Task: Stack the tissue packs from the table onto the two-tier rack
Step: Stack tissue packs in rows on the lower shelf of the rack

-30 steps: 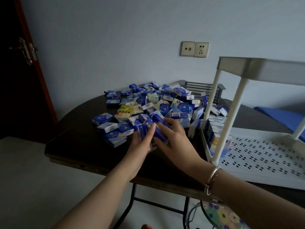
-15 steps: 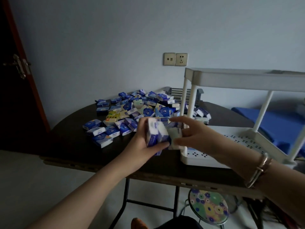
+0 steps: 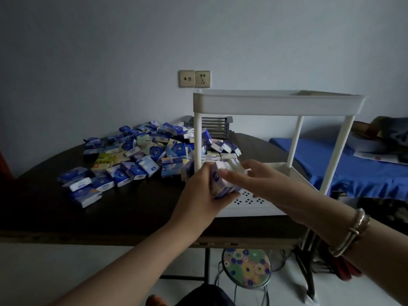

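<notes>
Table point(image 3: 136, 208) space on the left carries the loose heap of tissue packs point(image 3: 141, 155), too many and too overlapped to count, while the white two-tier rack point(image 3: 278, 102) with its 2 trays stands at the right edge, within easy reach of the heap. Both hands meet at the rack's front corner over the lower tray: the left hand point(image 3: 198, 195) grips a small bundle of packs point(image 3: 223, 182), perhaps 3 though blur hides the count, and the right hand point(image 3: 262, 184) steadies it with loosely curled fingers, probably to square it before setting it down.
</notes>
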